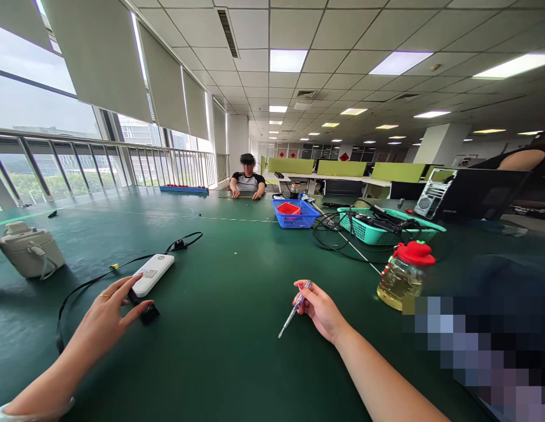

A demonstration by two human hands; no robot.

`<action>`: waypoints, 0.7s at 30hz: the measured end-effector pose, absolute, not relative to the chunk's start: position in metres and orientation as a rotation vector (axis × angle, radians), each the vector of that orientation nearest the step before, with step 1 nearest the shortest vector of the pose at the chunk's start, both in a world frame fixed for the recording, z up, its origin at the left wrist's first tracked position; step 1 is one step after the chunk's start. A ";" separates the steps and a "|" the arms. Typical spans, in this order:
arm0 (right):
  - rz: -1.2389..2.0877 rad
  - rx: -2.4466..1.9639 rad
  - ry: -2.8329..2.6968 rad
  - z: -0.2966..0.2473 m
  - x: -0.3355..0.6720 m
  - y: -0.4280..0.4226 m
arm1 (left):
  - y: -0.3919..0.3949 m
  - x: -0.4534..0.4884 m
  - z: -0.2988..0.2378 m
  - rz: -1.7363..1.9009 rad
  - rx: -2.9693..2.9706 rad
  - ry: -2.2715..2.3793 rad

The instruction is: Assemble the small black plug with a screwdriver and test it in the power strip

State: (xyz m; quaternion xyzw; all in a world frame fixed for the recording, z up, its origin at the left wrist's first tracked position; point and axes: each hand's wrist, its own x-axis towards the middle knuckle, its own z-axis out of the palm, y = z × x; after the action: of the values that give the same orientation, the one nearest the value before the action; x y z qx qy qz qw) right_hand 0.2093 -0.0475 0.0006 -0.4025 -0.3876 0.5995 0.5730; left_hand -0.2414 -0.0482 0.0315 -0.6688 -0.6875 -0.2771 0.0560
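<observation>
My right hand (319,308) is closed round a slim voltage tester screwdriver (290,317) with a see-through handle. Its metal tip points down and left, over the table. My left hand (109,308) lies with fingers stretched and apart. Its fingertips reach the near end of a white rectangular device (153,274) with several markings on its face, possibly a power bank. A small black piece (150,313) shows beneath the thumb; its kind is not clear. Beside the device runs a black cable (81,287) with a yellow band, partly behind my left hand.
On the green table (237,363), a beige case (30,252) stands at left. To the right are a jar with a red lid (404,275), a teal basket of cables (378,234) and a blue basket (294,221) with a red tray. Across the table sits a person (247,179).
</observation>
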 end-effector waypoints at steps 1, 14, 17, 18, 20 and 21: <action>1.407 -0.943 -0.908 0.000 0.209 -0.047 | -0.049 -0.241 0.032 -0.826 -2.010 -2.091; 1.404 -0.954 -0.920 0.002 0.209 -0.048 | -0.036 -0.250 0.011 -0.590 -2.106 -1.864; 1.405 -0.953 -0.924 0.003 0.209 -0.048 | -0.034 -0.252 0.006 -0.572 -2.145 -1.850; 1.406 -0.953 -0.925 0.003 0.209 -0.048 | -0.034 -0.252 0.004 -0.567 -2.161 -1.847; 1.409 -0.954 -0.926 0.003 0.209 -0.048 | -0.034 -0.251 0.002 -0.555 -2.189 -1.848; 1.409 -0.955 -0.926 0.003 0.209 -0.048 | -0.034 -0.250 0.002 -0.544 -2.198 -1.853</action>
State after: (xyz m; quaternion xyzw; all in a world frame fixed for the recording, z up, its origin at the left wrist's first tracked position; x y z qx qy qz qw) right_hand 0.2088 -0.0480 0.0029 -0.4061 -0.3937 0.5995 0.5663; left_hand -0.2499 -0.0336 0.0017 -0.7468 -0.6298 -0.1848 0.1076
